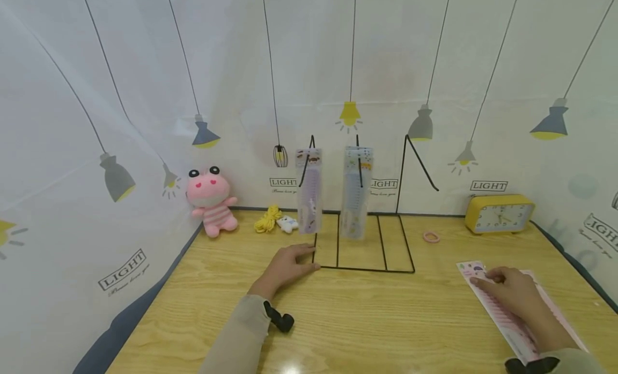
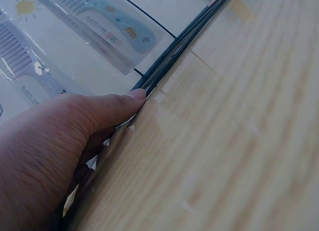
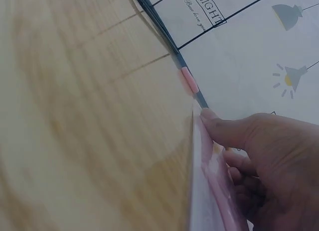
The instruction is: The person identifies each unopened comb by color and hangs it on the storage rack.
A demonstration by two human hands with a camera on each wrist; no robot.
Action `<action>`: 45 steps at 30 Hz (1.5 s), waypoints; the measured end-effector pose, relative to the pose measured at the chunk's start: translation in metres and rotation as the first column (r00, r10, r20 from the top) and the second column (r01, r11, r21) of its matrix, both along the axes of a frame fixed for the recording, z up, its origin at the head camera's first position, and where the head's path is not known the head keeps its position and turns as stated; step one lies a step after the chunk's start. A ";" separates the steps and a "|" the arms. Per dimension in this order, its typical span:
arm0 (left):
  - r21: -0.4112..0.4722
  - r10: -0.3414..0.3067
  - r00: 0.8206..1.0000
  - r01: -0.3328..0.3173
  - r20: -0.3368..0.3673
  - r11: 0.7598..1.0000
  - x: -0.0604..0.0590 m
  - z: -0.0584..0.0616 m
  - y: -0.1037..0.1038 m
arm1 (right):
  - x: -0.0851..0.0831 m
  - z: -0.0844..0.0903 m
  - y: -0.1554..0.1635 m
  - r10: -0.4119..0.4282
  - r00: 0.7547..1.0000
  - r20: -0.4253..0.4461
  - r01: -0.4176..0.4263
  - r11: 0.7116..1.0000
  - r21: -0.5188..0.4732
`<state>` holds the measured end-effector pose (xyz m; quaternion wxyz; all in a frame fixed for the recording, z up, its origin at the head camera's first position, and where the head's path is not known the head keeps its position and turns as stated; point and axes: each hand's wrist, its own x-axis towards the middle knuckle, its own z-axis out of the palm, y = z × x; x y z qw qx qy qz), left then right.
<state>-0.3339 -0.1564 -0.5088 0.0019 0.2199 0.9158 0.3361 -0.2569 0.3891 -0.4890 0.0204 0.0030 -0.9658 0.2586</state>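
Observation:
My left hand (image 1: 289, 264) (image 2: 94, 131) lies flat on the wooden table (image 1: 367, 320), its fingers pressing the front left corner of a black wire rack (image 1: 362, 268) (image 2: 169, 61). Two packaged combs hang from the rack: a purple one (image 1: 309, 194) (image 2: 20, 57) and a blue one (image 1: 356, 199) (image 2: 107, 27). At the right, my right hand (image 1: 509, 291) (image 3: 249, 151) has curled fingers on a pink packaged comb (image 1: 512, 323) (image 3: 209, 191) lying on the table. Its thumb is at the package's top edge, pinching it.
A yellow clock (image 1: 499, 213) stands at the back right, with a pink hair tie (image 1: 431, 236) (image 3: 189, 80) to its left. A pink plush frog (image 1: 212, 199), a yellow cord bundle (image 1: 267, 219) and a small white toy (image 1: 287, 224) sit at the back left. Printed curtains surround the table.

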 end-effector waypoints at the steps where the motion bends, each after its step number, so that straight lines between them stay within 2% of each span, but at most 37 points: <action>1: 0.001 -0.001 1.000 0.001 0.002 1.000 0.000 0.000 0.000 | 0.000 0.000 0.000 0.000 1.000 -0.009 0.000 1.000 0.006; 5: -0.003 -0.007 1.000 0.007 0.005 1.000 -0.001 0.001 0.000 | -0.001 0.001 -0.001 -0.004 1.000 -0.012 0.004 1.000 0.027; 12: -0.011 -0.006 1.000 0.005 -0.008 1.000 -0.001 0.003 0.001 | -0.005 0.010 -0.003 -0.006 0.997 0.074 0.001 0.997 0.072; 17: -0.024 -0.005 1.000 0.005 -0.002 1.000 0.001 0.001 0.001 | -0.003 0.006 -0.003 0.016 0.998 0.056 -0.020 0.996 0.082; 24: -0.013 -0.010 1.000 0.009 -0.019 1.000 -0.001 -0.004 0.000 | -0.001 -0.008 0.002 0.002 0.999 -0.054 -0.002 1.000 -0.011; 30: -0.006 -0.011 1.000 0.011 -0.013 1.000 -0.003 -0.004 0.000 | 0.000 -0.011 0.003 -0.009 0.997 -0.071 0.006 0.999 -0.041; 38: -0.002 -0.012 1.000 0.012 -0.015 1.000 -0.001 -0.003 0.000 | 0.003 -0.006 -0.002 -0.060 0.997 -0.042 0.055 0.992 -0.117; 45: 0.010 -0.009 1.000 0.009 -0.003 1.000 0.001 -0.001 0.001 | 0.005 0.011 -0.007 -0.100 0.994 0.035 0.106 0.963 -0.247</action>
